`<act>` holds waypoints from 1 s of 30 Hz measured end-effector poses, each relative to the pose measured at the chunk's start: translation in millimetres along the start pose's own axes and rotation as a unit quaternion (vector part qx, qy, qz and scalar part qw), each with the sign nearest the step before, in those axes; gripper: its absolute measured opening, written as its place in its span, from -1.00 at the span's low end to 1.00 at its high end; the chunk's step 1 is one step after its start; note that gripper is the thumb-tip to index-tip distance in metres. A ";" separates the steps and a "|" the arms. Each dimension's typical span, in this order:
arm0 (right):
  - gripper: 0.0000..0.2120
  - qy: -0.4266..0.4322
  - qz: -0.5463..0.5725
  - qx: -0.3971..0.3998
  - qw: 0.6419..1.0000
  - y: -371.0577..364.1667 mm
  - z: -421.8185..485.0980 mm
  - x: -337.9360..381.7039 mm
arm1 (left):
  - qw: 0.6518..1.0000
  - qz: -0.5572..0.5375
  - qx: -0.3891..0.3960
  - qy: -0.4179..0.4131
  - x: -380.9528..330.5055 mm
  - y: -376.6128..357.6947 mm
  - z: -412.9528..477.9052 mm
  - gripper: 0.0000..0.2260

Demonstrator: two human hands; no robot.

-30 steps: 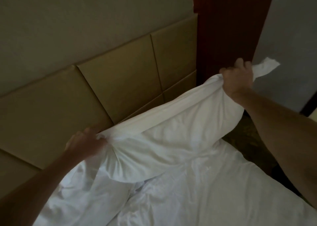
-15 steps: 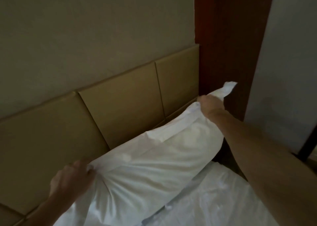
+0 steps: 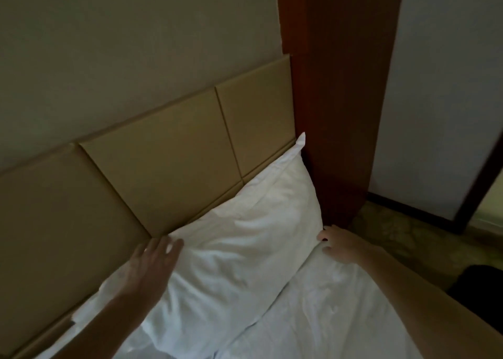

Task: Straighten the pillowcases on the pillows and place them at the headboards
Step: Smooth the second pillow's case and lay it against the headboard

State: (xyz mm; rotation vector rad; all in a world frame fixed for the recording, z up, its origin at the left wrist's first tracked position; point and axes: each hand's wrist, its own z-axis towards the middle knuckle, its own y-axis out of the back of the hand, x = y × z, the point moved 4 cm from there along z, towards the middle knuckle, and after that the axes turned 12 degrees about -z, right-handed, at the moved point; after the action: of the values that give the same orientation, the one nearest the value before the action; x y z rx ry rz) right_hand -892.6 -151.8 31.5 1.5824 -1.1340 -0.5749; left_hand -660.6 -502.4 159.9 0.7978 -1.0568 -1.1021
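Note:
A white pillow [image 3: 239,239] in its pillowcase leans against the tan padded headboard [image 3: 163,168], with its far corner up against the wooden post. My left hand [image 3: 148,266] lies flat with fingers spread on the pillow's left edge. My right hand [image 3: 341,245] rests at the pillow's lower right corner, fingers loosely apart, holding nothing. The pillowcase looks lightly creased.
A red-brown wooden post [image 3: 334,100] stands right of the headboard. White bedding [image 3: 326,318] covers the bed in front. Patterned carpet [image 3: 402,236] and a pale wall [image 3: 441,86] lie to the right; a dark shape sits at the right edge.
The pillow was lowered from the air and set against the headboard. Both hands let go of its top corners and moved down onto its lower edge.

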 end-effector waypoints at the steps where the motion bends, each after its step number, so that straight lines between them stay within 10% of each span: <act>1: -0.62 -0.004 0.003 0.002 1.000 -2.5 -1.4 -1.4 | 0.999 -0.018 -0.017 -0.030 -10.7 -4.3 1.9 -0.51; 8: -0.64 -0.006 0.043 -0.010 0.999 -20.1 -6.7 31.9 | 0.971 -0.042 0.045 -0.233 -91.2 -66.4 -21.6 -0.68; 16: -0.57 -0.062 0.202 0.004 0.977 -141.3 -7.1 68.4 | 0.988 -0.009 0.110 -0.109 -100.6 -157.9 -51.7 -0.16; 24: -0.87 -0.162 0.462 -0.029 0.872 -229.3 17.1 117.6 | 0.967 0.010 -0.050 -0.250 -107.1 -212.7 -80.0 -0.67; 30: -0.82 -0.172 0.609 0.019 0.774 -285.2 30.8 182.4 | 0.958 0.063 0.015 -0.278 -95.0 -249.6 -138.7 -0.62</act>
State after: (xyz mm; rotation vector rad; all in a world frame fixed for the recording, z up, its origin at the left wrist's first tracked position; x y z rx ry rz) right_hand -731.9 -329.4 -209.7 0.4747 -2.1302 0.0751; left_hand -614.4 -480.8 -136.7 0.4374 -1.5743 -1.2333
